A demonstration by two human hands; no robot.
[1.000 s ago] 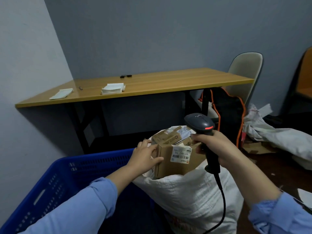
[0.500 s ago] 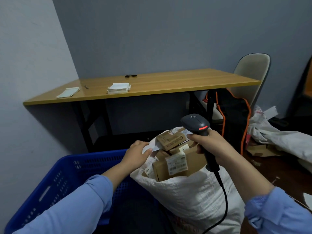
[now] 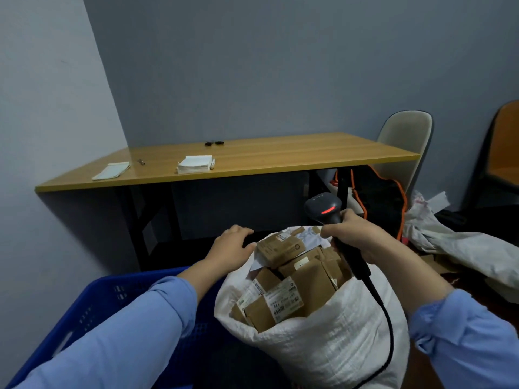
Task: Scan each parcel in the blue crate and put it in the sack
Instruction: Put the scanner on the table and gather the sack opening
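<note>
A white woven sack (image 3: 323, 341) stands in front of me, filled to the top with several brown cardboard parcels (image 3: 283, 304) bearing white labels. My left hand (image 3: 233, 249) rests at the sack's far left rim beside a small brown parcel (image 3: 280, 248), fingers loosely curved and holding nothing. My right hand (image 3: 356, 237) grips the black barcode scanner (image 3: 328, 213) over the sack's right side; its red light is on and its cable hangs down the sack. The blue crate (image 3: 92, 313) is at the lower left, its inside hidden by my left sleeve.
A wooden table (image 3: 280, 155) with paper stacks stands against the wall behind. A beige chair (image 3: 404, 133) and a black-and-orange bag (image 3: 376, 197) are at the right. Crumpled white sacks (image 3: 460, 248) lie on the floor to the right.
My left hand has let go of the labelled parcel, which now lies lower in the sack, and moved up to the sack's far rim. The scanner stays in my right hand.
</note>
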